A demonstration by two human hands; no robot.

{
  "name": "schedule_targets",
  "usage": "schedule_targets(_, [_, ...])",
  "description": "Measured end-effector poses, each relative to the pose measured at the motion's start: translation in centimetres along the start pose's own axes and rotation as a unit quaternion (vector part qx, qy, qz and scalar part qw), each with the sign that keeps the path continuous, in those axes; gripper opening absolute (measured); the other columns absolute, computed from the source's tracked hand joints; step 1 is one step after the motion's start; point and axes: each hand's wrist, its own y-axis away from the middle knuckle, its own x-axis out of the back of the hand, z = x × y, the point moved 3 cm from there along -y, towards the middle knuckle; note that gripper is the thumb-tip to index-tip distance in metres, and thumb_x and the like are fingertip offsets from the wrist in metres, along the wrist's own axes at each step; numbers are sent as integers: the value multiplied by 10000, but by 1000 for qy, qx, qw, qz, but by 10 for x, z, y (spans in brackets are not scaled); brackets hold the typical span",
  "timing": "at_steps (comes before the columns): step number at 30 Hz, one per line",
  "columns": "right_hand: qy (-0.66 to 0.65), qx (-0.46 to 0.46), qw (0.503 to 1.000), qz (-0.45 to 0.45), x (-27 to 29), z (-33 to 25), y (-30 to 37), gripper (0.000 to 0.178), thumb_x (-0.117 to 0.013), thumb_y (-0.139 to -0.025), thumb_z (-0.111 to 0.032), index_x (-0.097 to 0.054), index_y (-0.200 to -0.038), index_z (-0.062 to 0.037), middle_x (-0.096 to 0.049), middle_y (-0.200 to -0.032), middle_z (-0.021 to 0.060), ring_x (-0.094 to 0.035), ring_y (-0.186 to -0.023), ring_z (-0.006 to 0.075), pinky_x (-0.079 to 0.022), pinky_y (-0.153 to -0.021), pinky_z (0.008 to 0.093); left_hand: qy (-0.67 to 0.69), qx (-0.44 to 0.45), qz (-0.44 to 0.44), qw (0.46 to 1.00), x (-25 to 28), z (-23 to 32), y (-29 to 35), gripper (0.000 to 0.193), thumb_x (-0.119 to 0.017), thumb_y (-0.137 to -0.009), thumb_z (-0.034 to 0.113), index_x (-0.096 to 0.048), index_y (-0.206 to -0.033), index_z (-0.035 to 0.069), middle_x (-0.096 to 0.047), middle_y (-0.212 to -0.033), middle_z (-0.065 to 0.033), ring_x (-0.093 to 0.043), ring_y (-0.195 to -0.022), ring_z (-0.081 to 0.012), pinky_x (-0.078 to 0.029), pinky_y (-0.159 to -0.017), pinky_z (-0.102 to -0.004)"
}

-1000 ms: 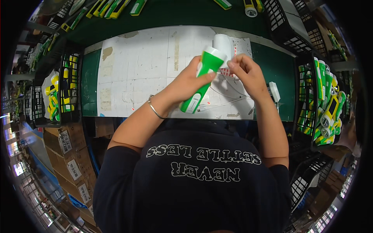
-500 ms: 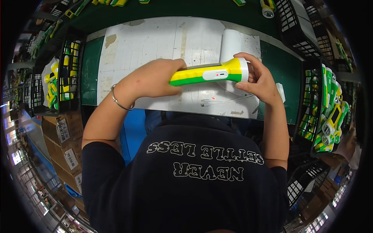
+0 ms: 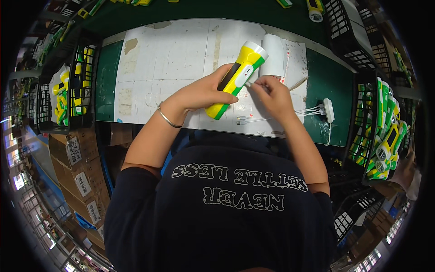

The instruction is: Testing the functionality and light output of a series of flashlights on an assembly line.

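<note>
Since the earlier frame the flashlight (image 3: 238, 78) has swung from nearly level to a steep tilt, its head toward the frame's upper center. The left hand (image 3: 204, 94) grips its body; the right hand (image 3: 274, 96) has left the head, fingers bent beside the body, though whether they pinch anything I cannot tell. The surface (image 3: 108, 86) has open room at left. White cables (image 3: 253, 119) lie near its front edge; a basket (image 3: 362, 127) stands at right.

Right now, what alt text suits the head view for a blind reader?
A person's left hand holds a yellow-and-green flashlight at a slant above a white work surface, with the right hand close beside it. Black crates of similar flashlights stand to either side.
</note>
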Motion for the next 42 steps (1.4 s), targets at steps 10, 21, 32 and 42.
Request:
schedule_targets(10, [-291,-165,940,-68,36,-15,7,185,-638,-837,-193,-601,-829,-12,-571,-746,-30,-479,-700,29,-380,-636,179,-117,-76,63,988,-14,-2,-18,770,-628,-688,120,-254,-1352,12,-492,-1131,-188,-528,-997,-263,-430,-855,-332])
schedule_targets(21, [-227,-143,963,-17,31,-3,11,199,-636,-839,-209,-606,-844,-12,-565,-722,-26,-481,-662,32,-370,-621,171,-353,-170,185,901,-34,-2,-16,720,-550,-671,75,-263,-1332,55,-454,-994,-229,-516,-867,-400,-450,-779,-415])
schedule_targets(32, [-209,-134,968,-30,35,1,20,187,-634,-827,-193,-600,-805,-11,-526,-676,-47,-434,-618,19,-340,-550,177,-232,-104,269,929,18,-7,-33,527,-599,-848,288,-412,-1219,-37,-550,-982,-166,-584,-856,-268,-493,-755,-337])
schedule_targets(42, [-180,-116,977,2,35,-12,27,293,-656,-809,-243,-621,-951,12,-583,-812,8,-517,-751,57,-422,-686,198,690,9,-337,640,-2,8,-21,603,-508,-867,421,-417,-1216,-63,-538,-775,-55,-536,-630,-106,-452,-519,-205])
